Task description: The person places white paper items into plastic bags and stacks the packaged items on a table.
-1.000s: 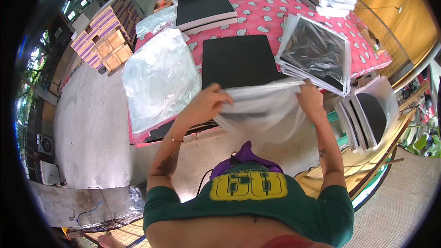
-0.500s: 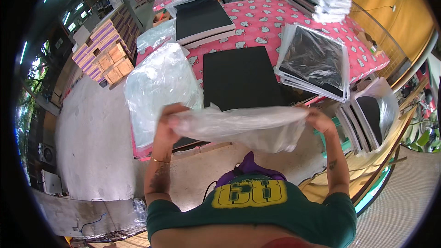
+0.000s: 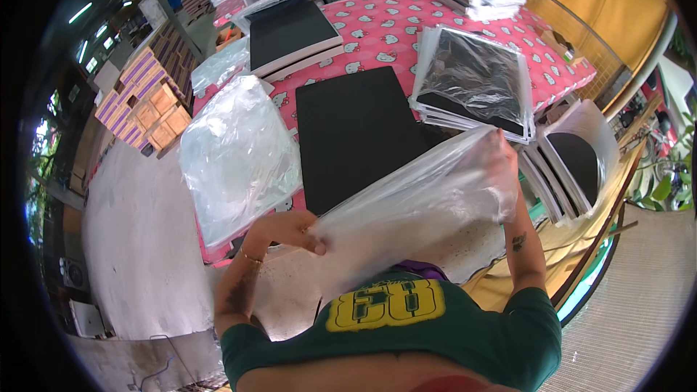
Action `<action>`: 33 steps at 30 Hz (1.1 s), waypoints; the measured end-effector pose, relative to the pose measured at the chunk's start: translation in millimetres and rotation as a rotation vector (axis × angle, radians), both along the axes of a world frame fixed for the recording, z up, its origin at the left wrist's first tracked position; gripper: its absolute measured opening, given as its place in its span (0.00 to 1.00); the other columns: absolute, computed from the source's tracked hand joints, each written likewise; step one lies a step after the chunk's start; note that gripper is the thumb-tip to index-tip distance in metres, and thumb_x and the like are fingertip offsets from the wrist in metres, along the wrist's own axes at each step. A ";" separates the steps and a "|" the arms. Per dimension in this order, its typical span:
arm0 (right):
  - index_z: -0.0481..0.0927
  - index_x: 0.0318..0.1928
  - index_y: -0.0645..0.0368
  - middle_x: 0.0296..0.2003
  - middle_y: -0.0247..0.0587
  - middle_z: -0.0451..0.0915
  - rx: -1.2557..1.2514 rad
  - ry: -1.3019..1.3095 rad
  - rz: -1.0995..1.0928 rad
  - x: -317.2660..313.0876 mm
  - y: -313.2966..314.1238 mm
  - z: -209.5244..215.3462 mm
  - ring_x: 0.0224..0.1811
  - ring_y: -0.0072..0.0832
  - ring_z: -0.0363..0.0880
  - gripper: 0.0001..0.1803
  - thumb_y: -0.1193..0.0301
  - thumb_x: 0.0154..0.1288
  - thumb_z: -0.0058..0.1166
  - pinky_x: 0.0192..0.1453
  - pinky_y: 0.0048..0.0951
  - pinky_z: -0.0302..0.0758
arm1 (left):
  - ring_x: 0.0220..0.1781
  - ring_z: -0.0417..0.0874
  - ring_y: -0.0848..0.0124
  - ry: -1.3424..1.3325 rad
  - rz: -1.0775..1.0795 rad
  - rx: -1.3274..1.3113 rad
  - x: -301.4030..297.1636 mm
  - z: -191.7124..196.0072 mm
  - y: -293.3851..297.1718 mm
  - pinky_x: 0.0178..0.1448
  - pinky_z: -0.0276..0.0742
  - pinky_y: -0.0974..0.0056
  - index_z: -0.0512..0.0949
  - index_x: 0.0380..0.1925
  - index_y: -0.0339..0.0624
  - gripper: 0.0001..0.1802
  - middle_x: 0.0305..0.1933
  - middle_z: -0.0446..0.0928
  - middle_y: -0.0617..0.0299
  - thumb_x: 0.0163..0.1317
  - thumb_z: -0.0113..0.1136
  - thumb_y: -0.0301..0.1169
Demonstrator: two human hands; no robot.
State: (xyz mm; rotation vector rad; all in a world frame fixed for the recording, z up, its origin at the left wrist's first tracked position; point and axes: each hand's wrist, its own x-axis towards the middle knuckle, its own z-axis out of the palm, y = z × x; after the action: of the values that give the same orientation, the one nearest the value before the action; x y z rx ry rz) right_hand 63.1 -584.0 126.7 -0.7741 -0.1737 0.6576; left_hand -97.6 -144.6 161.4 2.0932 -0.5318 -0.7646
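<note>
Hands (image 3: 290,231) on crinkly clear plastic bag (image 3: 414,203)

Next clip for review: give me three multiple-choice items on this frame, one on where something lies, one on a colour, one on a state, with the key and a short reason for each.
1. Where does the bare black board lie?
A. On the pink tablecloth ahead of the person
B. On the grey floor
C. On the stacked cartons

2. What colour is the person's shirt?
A. White
B. Green
C. Orange

3. How is the clear plastic bag held?
A. Lying flat on the table, untouched
B. Gripped by one hand only
C. Stretched between both hands

Key: 1 A, the black board rests on the pink tablecloth. 2 B, the shirt is green with a yellow print. 3 C, the left hand grips one end of the clear plastic bag and the right hand the other, above the table.
</note>
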 end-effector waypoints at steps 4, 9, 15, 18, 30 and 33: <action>0.75 0.51 0.55 0.39 0.44 0.80 -0.649 -0.246 0.502 3.8 -41.1 -85.6 0.36 0.32 0.78 0.19 0.62 0.61 0.56 0.39 0.36 0.76 | 0.45 0.79 0.64 -0.229 1.128 -0.975 -9.4 -4.2 -11.0 0.50 0.77 0.58 0.70 0.50 0.34 0.20 0.49 0.75 0.55 0.65 0.50 0.38; 0.70 0.57 0.60 0.47 0.42 0.78 0.079 0.206 0.063 -11.7 -21.4 -60.3 0.51 0.31 0.75 0.29 0.72 0.53 0.61 0.48 0.30 0.74 | 0.34 0.80 0.63 -0.161 0.356 -0.262 -26.1 -99.8 67.2 0.41 0.78 0.62 0.72 0.44 0.35 0.20 0.36 0.78 0.50 0.64 0.51 0.43; 0.71 0.49 0.61 0.34 0.38 0.76 -0.835 -0.124 0.100 -32.7 4.2 -119.7 0.30 0.23 0.75 0.18 0.74 0.57 0.52 0.36 0.32 0.77 | 0.34 0.81 0.61 0.072 1.075 -0.822 -24.1 -138.8 28.1 0.36 0.77 0.58 0.67 0.53 0.37 0.25 0.35 0.78 0.52 0.53 0.55 0.28; 0.70 0.54 0.62 0.36 0.49 0.78 -1.065 -0.301 -0.390 -38.0 31.8 -159.1 0.26 0.35 0.78 0.21 0.76 0.58 0.47 0.35 0.36 0.77 | 0.30 0.82 0.60 -0.248 1.343 -0.270 -16.2 -173.2 -21.3 0.33 0.76 0.56 0.66 0.55 0.34 0.25 0.31 0.79 0.49 0.56 0.51 0.30; 0.73 0.49 0.61 0.39 0.39 0.78 -0.918 -0.272 -0.496 -50.9 51.3 -110.7 0.38 0.33 0.80 0.19 0.81 0.54 0.47 0.44 0.28 0.74 | 0.25 0.82 0.59 -0.488 1.190 -0.022 -38.6 -143.5 -22.9 0.34 0.77 0.55 0.63 0.58 0.35 0.28 0.32 0.79 0.44 0.55 0.53 0.26; 0.71 0.46 0.57 0.41 0.37 0.74 -0.647 -0.425 -0.360 -48.2 24.2 -43.8 0.45 0.27 0.74 0.16 0.78 0.55 0.47 0.46 0.26 0.73 | 0.31 0.82 0.62 -0.002 1.152 -0.790 -49.0 -88.9 19.0 0.39 0.79 0.57 0.59 0.61 0.40 0.33 0.39 0.79 0.49 0.54 0.55 0.23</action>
State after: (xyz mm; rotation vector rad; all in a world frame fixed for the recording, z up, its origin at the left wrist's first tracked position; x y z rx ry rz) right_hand 14.9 -559.8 82.9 -1.5277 -0.2032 0.1858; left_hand -146.5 -125.6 72.5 1.2962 0.3642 0.1372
